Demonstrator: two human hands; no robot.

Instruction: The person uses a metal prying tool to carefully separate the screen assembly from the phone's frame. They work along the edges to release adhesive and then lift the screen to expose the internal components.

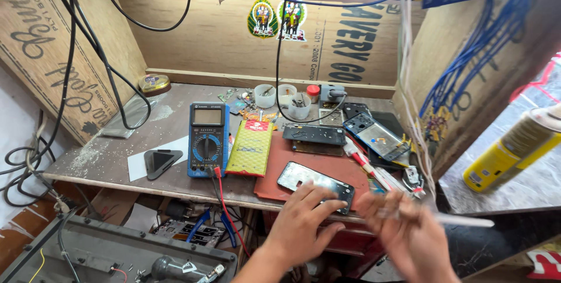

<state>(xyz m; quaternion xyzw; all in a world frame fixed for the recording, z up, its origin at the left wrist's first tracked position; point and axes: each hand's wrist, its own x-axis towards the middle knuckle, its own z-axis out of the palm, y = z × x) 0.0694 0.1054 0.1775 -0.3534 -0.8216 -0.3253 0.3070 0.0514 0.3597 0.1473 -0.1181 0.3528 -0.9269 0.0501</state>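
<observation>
The left hand [304, 216] spreads its fingers flat on the opened smartphone [315, 185], steadying it on the red mat [280, 192] at the bench's [111, 163] front edge, while the blurred right hand [403, 230] pinches a thin white tool [464, 220] just beside it.

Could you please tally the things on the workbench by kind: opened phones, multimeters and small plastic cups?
Opened phones: 3, one under the left hand at, one at, one at
Multimeters: 1
Small plastic cups: 3
Total: 7
</observation>
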